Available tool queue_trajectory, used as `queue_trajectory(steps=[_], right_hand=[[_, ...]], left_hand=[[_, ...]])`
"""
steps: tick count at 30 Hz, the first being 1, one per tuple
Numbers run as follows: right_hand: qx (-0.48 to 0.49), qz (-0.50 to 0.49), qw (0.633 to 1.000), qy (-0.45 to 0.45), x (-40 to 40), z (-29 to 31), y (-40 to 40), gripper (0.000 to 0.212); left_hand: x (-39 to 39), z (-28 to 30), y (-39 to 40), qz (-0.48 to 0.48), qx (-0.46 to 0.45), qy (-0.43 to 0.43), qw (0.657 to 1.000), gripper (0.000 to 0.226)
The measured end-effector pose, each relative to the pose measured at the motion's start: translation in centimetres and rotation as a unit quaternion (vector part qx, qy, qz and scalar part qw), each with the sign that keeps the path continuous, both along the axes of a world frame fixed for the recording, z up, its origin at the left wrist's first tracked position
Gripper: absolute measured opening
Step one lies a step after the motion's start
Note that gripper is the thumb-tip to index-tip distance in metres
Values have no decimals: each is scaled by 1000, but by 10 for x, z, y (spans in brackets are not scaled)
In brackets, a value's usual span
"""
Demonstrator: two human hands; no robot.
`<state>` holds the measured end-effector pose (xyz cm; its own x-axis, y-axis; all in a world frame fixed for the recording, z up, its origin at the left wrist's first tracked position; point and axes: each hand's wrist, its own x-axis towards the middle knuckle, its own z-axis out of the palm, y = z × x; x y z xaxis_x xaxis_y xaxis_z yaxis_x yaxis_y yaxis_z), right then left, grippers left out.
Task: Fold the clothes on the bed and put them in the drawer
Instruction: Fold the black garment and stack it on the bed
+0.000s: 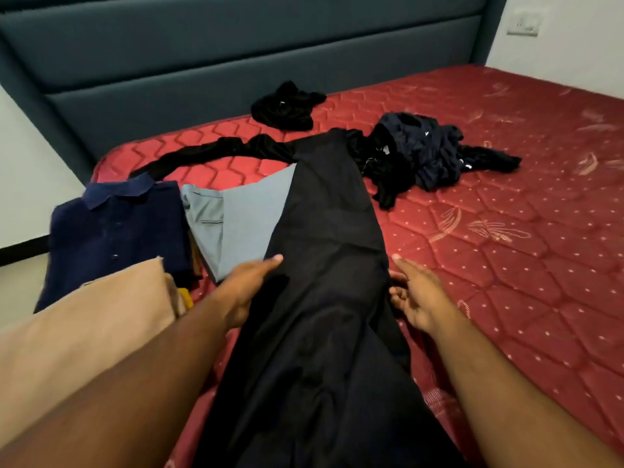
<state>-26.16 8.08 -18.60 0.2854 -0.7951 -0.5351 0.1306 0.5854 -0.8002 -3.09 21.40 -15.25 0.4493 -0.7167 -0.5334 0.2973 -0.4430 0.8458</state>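
One pair of dark trousers (pixel 324 265) lies lengthwise down the middle of the red mattress (pixel 506 248). The left hand (pixel 246 288) rests on its left edge, fingers straight; the right hand (pixel 415 298) touches the right edge, fingers loosely curled and holding nothing. To the left lie three folded pieces: a grey garment (pixel 236 214), a navy polo shirt (pixel 118 228) and a tan garment (pixel 84 329). Beyond are two crumpled heaps, one black (pixel 283 106), one dark blue and black (pixel 425 153). No writing is readable.
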Motion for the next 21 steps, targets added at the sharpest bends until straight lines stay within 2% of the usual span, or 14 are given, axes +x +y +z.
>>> queue_trajectory(steps=[3, 6, 11, 13, 17, 21], right_hand=[[13, 95, 995, 5, 10, -5, -25, 21], [-24, 139, 988, 66, 18, -8, -36, 29], [-169, 62, 976, 121, 34, -19, -32, 22], [-179, 29, 978, 102, 29, -15, -32, 22], [-144, -18, 989, 33, 17, 19, -27, 47], [-128, 20, 991, -43, 9, 66, 8, 40]], left_hand=[[18, 7, -43, -18, -7, 8, 1000, 35], [34, 10, -75, 2, 11, 32, 999, 38], [36, 12, -95, -15, 88, 25, 996, 30], [33, 15, -92, -20, 80, 36, 996, 26], [27, 31, -73, -5, -7, 68, 998, 26], [10, 66, -33, 7, -62, 77, 995, 26]])
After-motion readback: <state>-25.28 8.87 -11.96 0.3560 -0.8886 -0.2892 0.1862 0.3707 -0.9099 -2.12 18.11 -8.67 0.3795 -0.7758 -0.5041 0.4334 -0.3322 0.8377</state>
